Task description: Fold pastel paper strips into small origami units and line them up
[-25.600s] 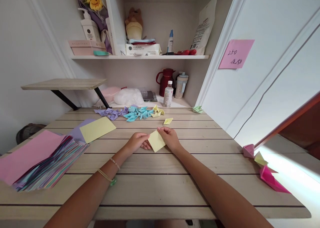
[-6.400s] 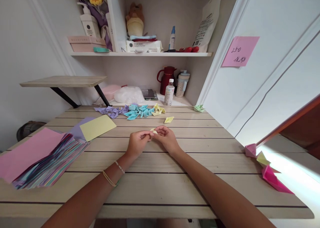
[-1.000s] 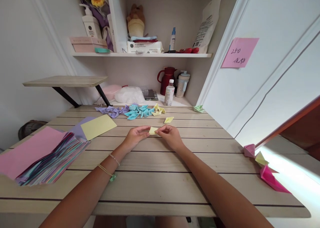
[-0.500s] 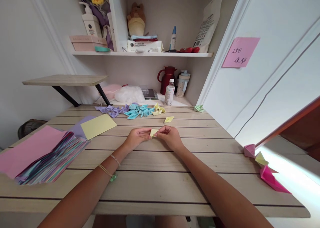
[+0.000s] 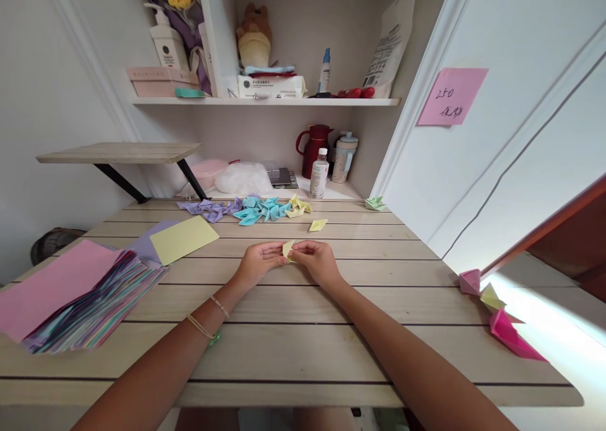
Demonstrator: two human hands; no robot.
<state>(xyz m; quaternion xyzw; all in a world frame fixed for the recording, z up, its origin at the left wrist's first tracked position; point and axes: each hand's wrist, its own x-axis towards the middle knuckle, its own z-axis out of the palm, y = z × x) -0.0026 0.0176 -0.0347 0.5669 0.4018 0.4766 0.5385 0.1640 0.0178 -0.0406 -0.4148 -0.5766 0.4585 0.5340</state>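
Observation:
Between my two hands is a small piece of folded yellow paper, held just above the middle of the table. My left hand pinches its left side with the fingertips. From the other side my right hand grips its lower right part, thumb and fingers closed. The fingertips cover part of the folds. Just beyond the hands lies a finished-looking yellow paper boat. Farther back sit more folded yellow pieces, beside a cluster of blue ones and purple ones.
At the left lies a thick stack of coloured paper, with a loose yellow sheet behind it. A green paper boat rests at the back right. Pink and yellow boats line the right edge. A bottle stands at the back.
The folded yellow paper has turned more upright between my fingers, a corner now pointing up. Both hands stay in nearly the same place; the view has shifted slightly.

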